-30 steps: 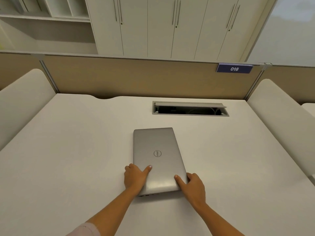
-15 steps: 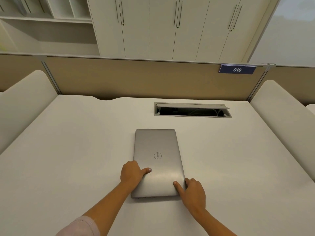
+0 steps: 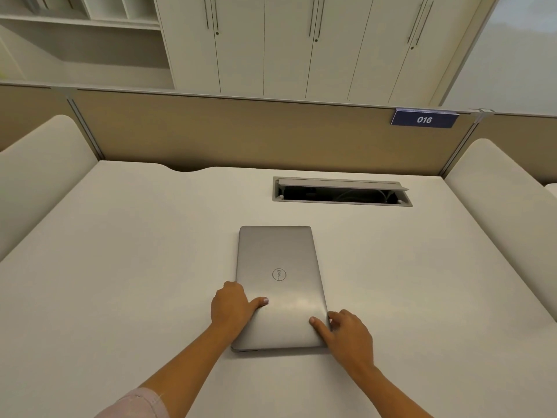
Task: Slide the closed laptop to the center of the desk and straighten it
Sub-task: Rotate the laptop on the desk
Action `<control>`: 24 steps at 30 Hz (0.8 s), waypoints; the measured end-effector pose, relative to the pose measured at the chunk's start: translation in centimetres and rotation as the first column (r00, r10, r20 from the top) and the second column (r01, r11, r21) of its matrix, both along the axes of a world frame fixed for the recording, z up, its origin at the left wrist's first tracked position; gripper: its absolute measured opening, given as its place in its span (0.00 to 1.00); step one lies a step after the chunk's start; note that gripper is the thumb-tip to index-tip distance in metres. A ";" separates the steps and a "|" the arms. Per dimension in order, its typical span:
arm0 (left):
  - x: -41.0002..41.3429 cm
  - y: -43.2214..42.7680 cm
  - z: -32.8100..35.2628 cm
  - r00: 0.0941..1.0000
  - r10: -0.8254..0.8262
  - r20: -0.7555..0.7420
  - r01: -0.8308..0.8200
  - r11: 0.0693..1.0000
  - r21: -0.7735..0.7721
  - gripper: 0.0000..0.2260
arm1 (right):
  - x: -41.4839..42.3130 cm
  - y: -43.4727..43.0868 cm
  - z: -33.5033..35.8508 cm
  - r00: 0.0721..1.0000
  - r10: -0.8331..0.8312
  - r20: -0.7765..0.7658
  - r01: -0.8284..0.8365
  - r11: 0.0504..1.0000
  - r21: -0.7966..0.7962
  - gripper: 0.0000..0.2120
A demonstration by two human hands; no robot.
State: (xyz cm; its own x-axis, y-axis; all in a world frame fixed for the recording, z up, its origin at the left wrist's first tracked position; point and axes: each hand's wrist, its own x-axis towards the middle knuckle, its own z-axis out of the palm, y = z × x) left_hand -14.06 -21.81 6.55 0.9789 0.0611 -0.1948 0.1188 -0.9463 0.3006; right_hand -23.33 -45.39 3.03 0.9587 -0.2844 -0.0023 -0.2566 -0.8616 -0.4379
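Since a second ago, your Dell laptop (image 3: 280, 285) has turned nearly square on the desk (image 3: 120, 267), long axis running near-to-far. Left hand (image 3: 230, 306) and right hand (image 3: 349, 333) each hold a near corner, thumbs on the lid.

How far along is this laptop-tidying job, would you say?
Nearly finished, I would judge. Done: the closed laptop lies about mid-desk, its far edge roughly parallel to the cable slot behind it. In hand: the left hand grips its left edge and the right hand its near right corner, thumbs on the lid. Left: perhaps a slight final nudge, then letting go.
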 end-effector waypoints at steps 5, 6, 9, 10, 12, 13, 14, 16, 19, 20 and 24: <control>-1.1 -1.1 -1.7 0.932 -0.292 0.213 0.278 0.956 0.093 0.35 | 2.2 -0.8 0.5 0.994 0.035 0.107 -0.048 0.991 0.122 0.19; -1.1 -1.3 -1.9 0.911 -0.358 0.207 0.346 0.934 0.095 0.34 | 2.9 -0.9 0.6 0.990 0.069 0.122 -0.084 0.989 0.125 0.19; -1.4 -1.6 -2.7 0.837 -0.520 0.171 0.512 0.854 0.091 0.35 | 5.0 -0.8 1.0 0.972 0.179 0.153 -0.198 0.973 0.116 0.21; -1.5 -1.6 -3.1 0.812 -0.561 0.159 0.554 0.828 0.089 0.35 | 5.7 -0.7 1.1 0.966 0.211 0.152 -0.228 0.967 0.110 0.22; -1.8 -1.4 -3.7 0.771 -0.621 0.143 0.616 0.783 0.081 0.37 | 7.0 -0.4 1.2 0.956 0.264 0.128 -0.276 0.958 0.082 0.24; -2.0 -1.3 -4.0 0.754 -0.641 0.140 0.638 0.767 0.073 0.38 | 7.7 -0.3 1.2 0.951 0.290 0.109 -0.298 0.953 0.059 0.26; -2.2 -1.2 -4.2 0.740 -0.658 0.140 0.656 0.752 0.067 0.39 | 8.3 -0.2 1.2 0.944 0.318 0.091 -0.322 0.946 0.032 0.27; -2.3 -0.7 -4.4 0.721 -0.680 0.136 0.680 0.731 0.056 0.40 | 9.6 -0.1 1.2 0.926 0.373 0.053 -0.372 0.928 -0.021 0.29; -2.3 0.2 -4.5 0.689 -0.713 0.126 0.714 0.699 0.050 0.42 | 11.6 0.0 1.4 0.904 0.427 -0.023 -0.427 0.902 -0.063 0.32; -2.2 0.4 -4.4 0.676 -0.727 0.124 0.728 0.684 0.046 0.43 | 12.4 0.0 1.5 0.899 0.435 -0.054 -0.438 0.897 -0.067 0.33; -1.7 1.2 -4.2 0.625 -0.769 0.135 0.771 0.635 0.044 0.45 | 15.5 0.0 2.2 0.877 0.450 -0.168 -0.465 0.883 -0.062 0.34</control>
State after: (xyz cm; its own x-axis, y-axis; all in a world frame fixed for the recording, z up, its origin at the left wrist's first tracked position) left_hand -15.72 -20.64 2.33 0.6822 -0.7288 -0.0584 -0.6915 -0.6691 0.2723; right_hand -7.79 -45.34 5.24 0.9728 0.1799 -0.1457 0.1229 -0.9346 -0.3339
